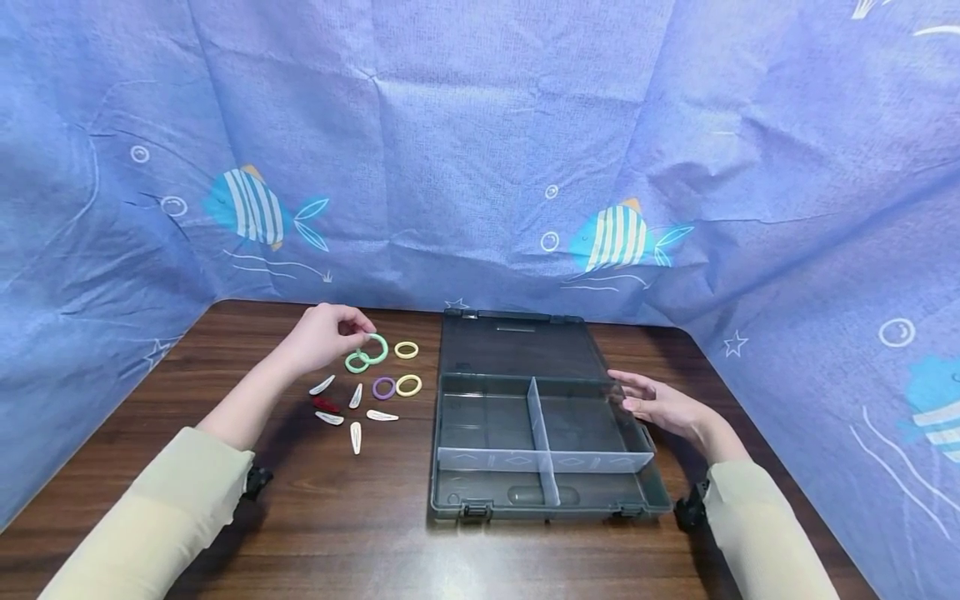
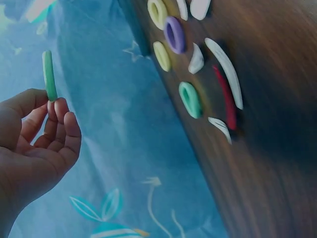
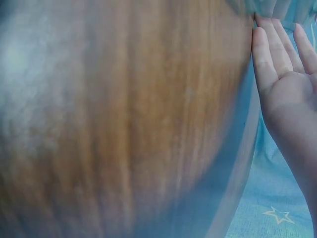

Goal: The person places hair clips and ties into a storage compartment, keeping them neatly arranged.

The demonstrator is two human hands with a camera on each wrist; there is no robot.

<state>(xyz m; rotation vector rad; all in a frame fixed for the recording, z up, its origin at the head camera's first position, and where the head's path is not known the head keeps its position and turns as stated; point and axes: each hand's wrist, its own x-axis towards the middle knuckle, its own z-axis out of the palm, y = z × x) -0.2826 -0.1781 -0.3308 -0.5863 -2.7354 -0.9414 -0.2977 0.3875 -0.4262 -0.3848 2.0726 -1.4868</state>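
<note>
left hand [image 1: 330,337]: fingers pinch one green ring [image 2: 49,77], lifted above the bench [image 1: 300,508] | second green ring [image 1: 357,371]: lies on the bench, near the pale hair clips [image 1: 356,437] | right hand [image 1: 663,406]: fingers are almost straight, they touch the right side of the open box [image 1: 551,513]

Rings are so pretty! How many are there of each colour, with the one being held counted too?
Green rings: 2, one in the left hand and one on the table
Yellow rings: 2
Purple rings: 1
Total: 5 rings
</note>
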